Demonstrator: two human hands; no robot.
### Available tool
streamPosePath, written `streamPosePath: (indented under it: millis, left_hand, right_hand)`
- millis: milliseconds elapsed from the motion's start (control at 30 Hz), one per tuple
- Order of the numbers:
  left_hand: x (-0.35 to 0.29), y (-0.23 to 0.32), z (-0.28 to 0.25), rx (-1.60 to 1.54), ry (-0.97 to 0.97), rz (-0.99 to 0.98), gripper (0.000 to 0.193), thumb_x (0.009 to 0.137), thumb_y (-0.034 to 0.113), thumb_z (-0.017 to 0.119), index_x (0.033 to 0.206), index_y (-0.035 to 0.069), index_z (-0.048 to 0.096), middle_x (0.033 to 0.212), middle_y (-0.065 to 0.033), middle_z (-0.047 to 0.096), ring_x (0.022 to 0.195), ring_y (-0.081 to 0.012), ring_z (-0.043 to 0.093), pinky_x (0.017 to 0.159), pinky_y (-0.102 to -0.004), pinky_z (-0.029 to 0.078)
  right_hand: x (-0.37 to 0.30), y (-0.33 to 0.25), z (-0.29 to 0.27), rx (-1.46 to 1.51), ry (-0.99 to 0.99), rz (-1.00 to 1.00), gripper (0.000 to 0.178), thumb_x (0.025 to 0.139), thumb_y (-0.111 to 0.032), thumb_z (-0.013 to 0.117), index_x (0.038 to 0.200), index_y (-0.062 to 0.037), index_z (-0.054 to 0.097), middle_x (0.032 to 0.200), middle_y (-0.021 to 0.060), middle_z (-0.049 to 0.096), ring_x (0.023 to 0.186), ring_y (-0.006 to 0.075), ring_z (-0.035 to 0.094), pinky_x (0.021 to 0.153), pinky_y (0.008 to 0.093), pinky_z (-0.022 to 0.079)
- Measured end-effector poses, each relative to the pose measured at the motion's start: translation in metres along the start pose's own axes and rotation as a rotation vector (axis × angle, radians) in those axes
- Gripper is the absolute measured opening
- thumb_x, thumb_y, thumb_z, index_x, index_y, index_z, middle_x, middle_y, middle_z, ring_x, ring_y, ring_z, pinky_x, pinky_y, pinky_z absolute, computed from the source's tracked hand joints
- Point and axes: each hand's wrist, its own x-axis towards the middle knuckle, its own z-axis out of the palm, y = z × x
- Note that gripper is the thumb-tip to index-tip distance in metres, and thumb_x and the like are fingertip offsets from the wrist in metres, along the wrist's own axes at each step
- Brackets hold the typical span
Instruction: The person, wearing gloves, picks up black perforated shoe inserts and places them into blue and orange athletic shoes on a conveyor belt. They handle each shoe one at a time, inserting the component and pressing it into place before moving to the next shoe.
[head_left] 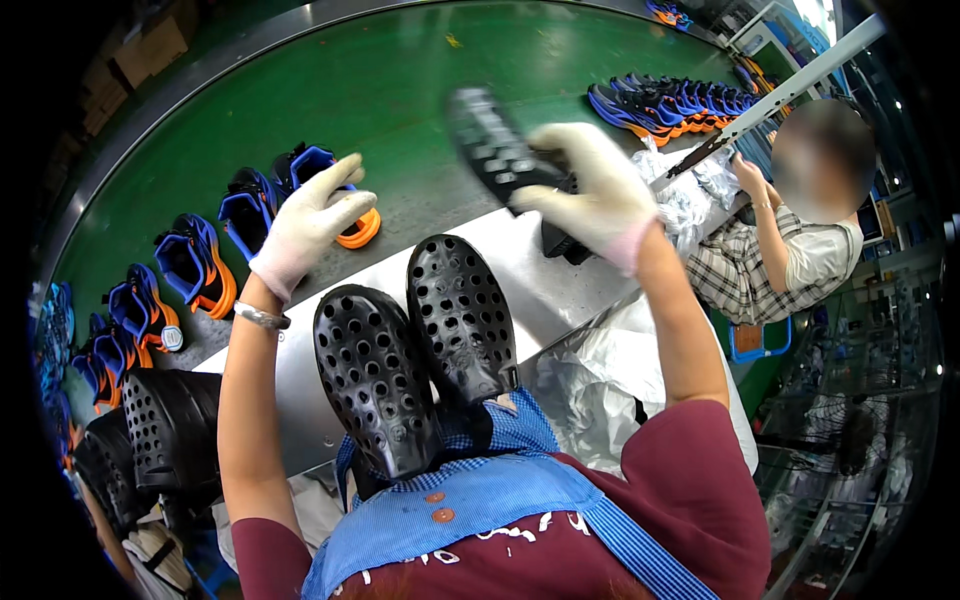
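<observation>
Markings: white lettering across my maroon shirt, part covered by my blue checked apron.

Right hand, white-gloved: fingers grasping a black foot-shaped form with rows of holes, motion-blurred, held over the green belt, past the far edge of the silver metal ledge. Whether the dark part under my palm belongs to it, I cannot tell.

Left hand, white-gloved: released, fingers parted, before a black, blue and orange sports shoe; contact, I cannot tell.

Two glossy black perforated forms: side by side, across the ledge's near edge, above my lap. More dark perforated forms: by its left end.

Obstructions: clear plastic bags by the ledge's right end; slanting white rail above; a seated person beyond.

Room: green surface between the shoes along the belt's near edge and the shoe row at its right.
</observation>
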Motion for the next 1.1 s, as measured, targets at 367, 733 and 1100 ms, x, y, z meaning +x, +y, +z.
streamPosePath:
  millis: [367,733,1100]
  left_hand:
    - [-0.05,0.022,0.0,-0.998,-0.129,0.064,0.048,0.104,0.024,0.03,0.141,-0.006,0.036,0.141,-0.0182,0.046,0.128,-0.0263,0.049,0.11,-0.0378,0.038]
    - [-0.05,0.017,-0.003,-1.004,0.08,-0.047,0.032,0.097,0.026,0.058,0.111,-0.002,0.06,0.105,-0.0129,0.067,0.096,-0.0229,0.066,0.085,-0.0365,0.055]
    - [-0.042,-0.06,-0.008,0.327,0.301,0.024,0.041,0.085,0.033,0.066,0.115,0.005,0.063,0.116,-0.0165,0.059,0.107,-0.0332,0.058,0.096,-0.0393,0.047]
  right_hand:
    - [0.04,-0.079,0.066,0.193,-0.242,-0.3,0.046,0.075,-0.031,0.077,0.108,-0.0014,0.061,0.103,0.0171,0.063,0.101,0.0336,0.059,0.089,0.039,0.048]
    - [0.061,-0.09,0.076,-0.014,-0.471,-0.081,0.041,0.087,-0.044,0.066,0.096,-0.0037,0.065,0.081,0.017,0.067,0.075,0.0311,0.067,0.068,0.0366,0.052]
    - [0.104,-0.068,0.112,-0.15,-0.712,0.241,0.057,0.083,-0.052,0.059,0.092,0.0025,0.069,0.074,0.0206,0.065,0.074,0.0306,0.066,0.071,0.0378,0.051]
